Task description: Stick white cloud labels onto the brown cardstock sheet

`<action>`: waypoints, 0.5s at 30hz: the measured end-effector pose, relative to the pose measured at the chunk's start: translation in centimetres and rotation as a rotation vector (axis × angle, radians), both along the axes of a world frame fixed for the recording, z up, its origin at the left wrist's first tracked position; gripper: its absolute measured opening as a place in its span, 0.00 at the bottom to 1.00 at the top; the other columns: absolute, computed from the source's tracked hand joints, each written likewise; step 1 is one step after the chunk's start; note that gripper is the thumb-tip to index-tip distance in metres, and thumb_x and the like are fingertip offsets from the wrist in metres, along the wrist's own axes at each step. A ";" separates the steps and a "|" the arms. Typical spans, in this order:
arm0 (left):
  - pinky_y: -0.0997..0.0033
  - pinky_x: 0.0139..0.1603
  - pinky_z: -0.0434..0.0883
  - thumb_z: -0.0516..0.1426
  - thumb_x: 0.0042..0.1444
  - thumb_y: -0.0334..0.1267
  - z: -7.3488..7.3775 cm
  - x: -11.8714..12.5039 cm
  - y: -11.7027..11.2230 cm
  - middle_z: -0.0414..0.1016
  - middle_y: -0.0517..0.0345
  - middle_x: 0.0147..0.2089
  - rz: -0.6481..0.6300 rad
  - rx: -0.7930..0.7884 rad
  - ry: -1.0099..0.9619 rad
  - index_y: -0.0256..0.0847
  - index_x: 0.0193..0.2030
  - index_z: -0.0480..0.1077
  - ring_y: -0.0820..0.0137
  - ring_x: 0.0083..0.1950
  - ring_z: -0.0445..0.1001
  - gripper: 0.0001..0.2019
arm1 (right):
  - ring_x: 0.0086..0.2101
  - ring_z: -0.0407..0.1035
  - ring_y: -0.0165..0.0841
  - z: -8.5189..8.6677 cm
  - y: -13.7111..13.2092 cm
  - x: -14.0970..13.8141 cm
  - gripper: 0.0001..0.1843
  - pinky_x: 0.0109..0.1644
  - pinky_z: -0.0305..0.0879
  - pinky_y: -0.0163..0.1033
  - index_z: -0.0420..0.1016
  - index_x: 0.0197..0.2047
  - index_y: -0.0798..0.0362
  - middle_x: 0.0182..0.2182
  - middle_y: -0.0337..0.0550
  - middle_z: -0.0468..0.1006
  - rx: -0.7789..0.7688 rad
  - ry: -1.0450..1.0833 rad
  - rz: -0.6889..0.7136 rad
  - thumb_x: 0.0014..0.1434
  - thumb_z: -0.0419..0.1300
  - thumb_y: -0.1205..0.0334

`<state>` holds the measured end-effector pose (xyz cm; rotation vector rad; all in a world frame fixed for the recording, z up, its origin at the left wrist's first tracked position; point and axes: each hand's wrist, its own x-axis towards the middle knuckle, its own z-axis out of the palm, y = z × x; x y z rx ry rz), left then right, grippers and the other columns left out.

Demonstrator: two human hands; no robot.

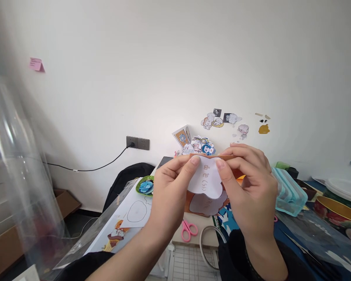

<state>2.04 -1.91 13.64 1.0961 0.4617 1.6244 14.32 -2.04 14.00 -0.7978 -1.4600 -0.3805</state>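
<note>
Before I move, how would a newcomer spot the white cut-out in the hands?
Start at the raised left hand and right hand. Between them, against an orange-brown card, is the scalloped white cut-out. It is the brighter, upper one, above a similar greyer shape.

The wavy white paper [205, 181] looks smooth and matt. Below the paper, the scissors [188, 228] have smooth pink plastic handles. Below and right of the paper, the black sleeve [236, 251] is dull cloth. Far left of the paper, the clear roll [10, 156] is shiny plastic and the brown box [64, 203] is dull cardboard. Right of the paper, the blue see-through box [294, 203] is shiny plastic. Behind it, the wall [134, 78] looks matt.
</note>
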 end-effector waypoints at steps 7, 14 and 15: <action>0.86 0.29 0.71 0.62 0.55 0.39 -0.1 0.0 -0.1 0.81 0.61 0.30 0.017 0.045 0.025 0.45 0.36 0.81 0.78 0.30 0.76 0.05 | 0.43 0.69 0.38 0.0 -0.2 -0.2 0.12 0.50 0.61 0.54 0.70 0.22 0.51 0.31 0.40 0.77 -0.008 0.005 -0.007 0.57 0.61 0.64; 0.84 0.28 0.71 0.62 0.55 0.39 -0.1 0.1 -0.2 0.81 0.61 0.31 0.017 0.045 0.034 0.46 0.35 0.81 0.78 0.29 0.75 0.05 | 0.45 0.67 0.40 0.1 -0.3 0.0 0.12 0.51 0.61 0.54 0.72 0.23 0.52 0.36 0.42 0.76 -0.024 -0.003 -0.063 0.58 0.61 0.63; 0.83 0.27 0.71 0.62 0.55 0.40 -0.1 0.0 -0.3 0.81 0.61 0.31 0.026 0.042 0.044 0.45 0.34 0.80 0.77 0.28 0.75 0.05 | 0.46 0.67 0.41 0.1 -0.4 0.0 0.12 0.51 0.60 0.55 0.73 0.23 0.51 0.38 0.43 0.75 -0.032 -0.005 -0.084 0.58 0.61 0.62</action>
